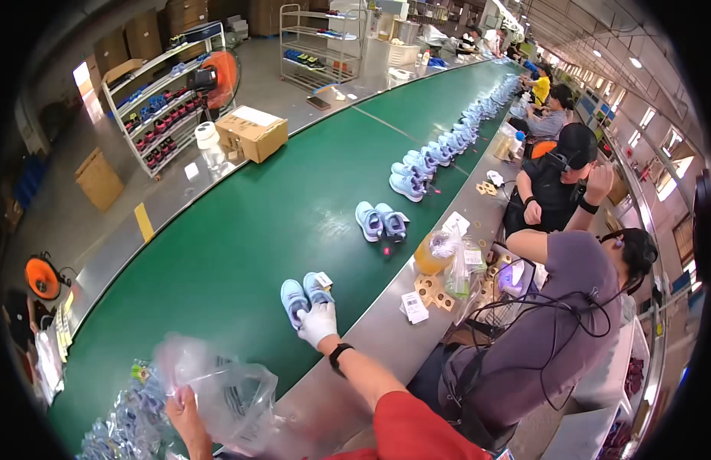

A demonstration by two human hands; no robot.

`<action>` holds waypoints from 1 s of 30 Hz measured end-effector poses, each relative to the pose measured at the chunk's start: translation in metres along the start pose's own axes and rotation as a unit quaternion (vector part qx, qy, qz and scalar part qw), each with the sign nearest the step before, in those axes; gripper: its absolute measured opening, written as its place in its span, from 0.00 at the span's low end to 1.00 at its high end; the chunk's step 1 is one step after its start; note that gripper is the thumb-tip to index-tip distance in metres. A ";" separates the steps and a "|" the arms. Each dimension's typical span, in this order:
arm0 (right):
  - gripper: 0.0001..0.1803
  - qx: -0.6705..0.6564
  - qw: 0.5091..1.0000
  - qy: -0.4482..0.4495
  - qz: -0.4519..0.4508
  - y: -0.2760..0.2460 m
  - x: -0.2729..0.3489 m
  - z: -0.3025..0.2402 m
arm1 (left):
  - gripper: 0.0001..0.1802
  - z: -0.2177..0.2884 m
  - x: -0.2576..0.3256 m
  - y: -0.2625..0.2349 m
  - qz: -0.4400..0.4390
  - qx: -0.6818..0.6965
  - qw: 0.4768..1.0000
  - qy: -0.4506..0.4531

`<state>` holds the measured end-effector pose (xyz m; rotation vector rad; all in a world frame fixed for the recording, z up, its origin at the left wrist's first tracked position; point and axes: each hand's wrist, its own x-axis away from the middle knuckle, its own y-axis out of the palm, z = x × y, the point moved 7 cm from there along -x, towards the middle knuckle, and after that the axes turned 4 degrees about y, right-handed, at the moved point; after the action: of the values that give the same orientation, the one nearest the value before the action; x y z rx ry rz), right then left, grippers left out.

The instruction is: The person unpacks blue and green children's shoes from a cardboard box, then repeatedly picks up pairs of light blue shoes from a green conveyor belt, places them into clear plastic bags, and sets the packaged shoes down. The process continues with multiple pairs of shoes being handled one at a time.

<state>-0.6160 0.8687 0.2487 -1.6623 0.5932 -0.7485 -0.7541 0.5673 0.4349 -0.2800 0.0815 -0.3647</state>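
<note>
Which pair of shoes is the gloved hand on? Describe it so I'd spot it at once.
Follow the green conveyor belt toward its near end. The last pair in the line, the light blue shoes, lies there under the white-gloved right hand. Unlike the other pairs farther up the line, only this one is touched by a hand.

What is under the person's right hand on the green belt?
The gloved right hand rests on the heels of a pair of light blue shoes, which stand on the green conveyor belt. The glove covers the heel ends, so those parts cannot be seen.
</note>
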 end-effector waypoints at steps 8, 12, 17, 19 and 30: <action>0.32 -0.615 0.775 0.034 -0.142 -0.065 0.028 0.002 | 0.10 -0.009 0.008 -0.016 0.029 0.132 0.990 -0.040; 0.35 -0.873 0.474 -0.033 -0.112 -0.128 0.092 -0.014 | 0.09 -0.018 0.004 -0.012 -0.012 0.110 0.993 -0.031; 0.32 -0.596 0.761 -0.158 -0.202 -0.157 0.159 -0.060 | 0.12 0.014 0.005 -0.011 -0.033 0.138 0.990 0.019; 0.24 -0.197 0.938 -0.282 -0.029 -0.169 0.185 -0.107 | 0.13 0.030 0.020 -0.004 -0.076 0.078 0.990 0.094; 0.11 0.034 0.774 -0.632 0.023 -0.159 0.287 -0.233 | 0.12 0.066 0.046 0.028 -0.215 -0.089 0.940 0.251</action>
<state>-0.5995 0.5416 0.4818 -1.6586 -0.3681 0.4700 -0.6932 0.5930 0.4890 -0.3783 0.5651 -0.8637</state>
